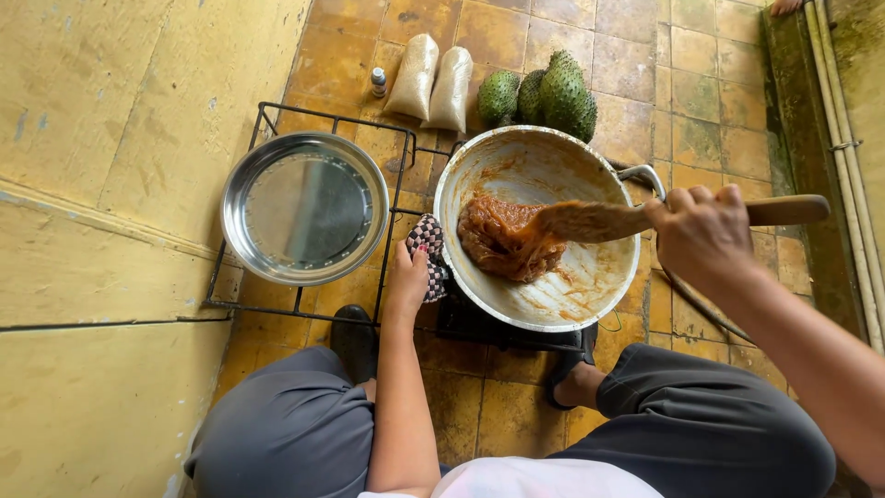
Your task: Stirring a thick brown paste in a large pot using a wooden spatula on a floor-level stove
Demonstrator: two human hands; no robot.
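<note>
Paste [505, 238], brown and sticky, sits mid-wok [553, 304]; we judge it heavy. Right hand [702, 235] clenches the wooden paddle [608, 219]; left hand [407, 281] grips the checked cloth [430, 251] at the wok's rim.

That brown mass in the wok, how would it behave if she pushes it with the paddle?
The brown mass probably moves as one sticky clump: it holds together and smears the wok. It looks dense, since the left hand braces the rim through a cloth.

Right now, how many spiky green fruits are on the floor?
3, bunched on the tiles behind the wok: left fruit, middle fruit, right fruit. Another could hide behind them.
</note>
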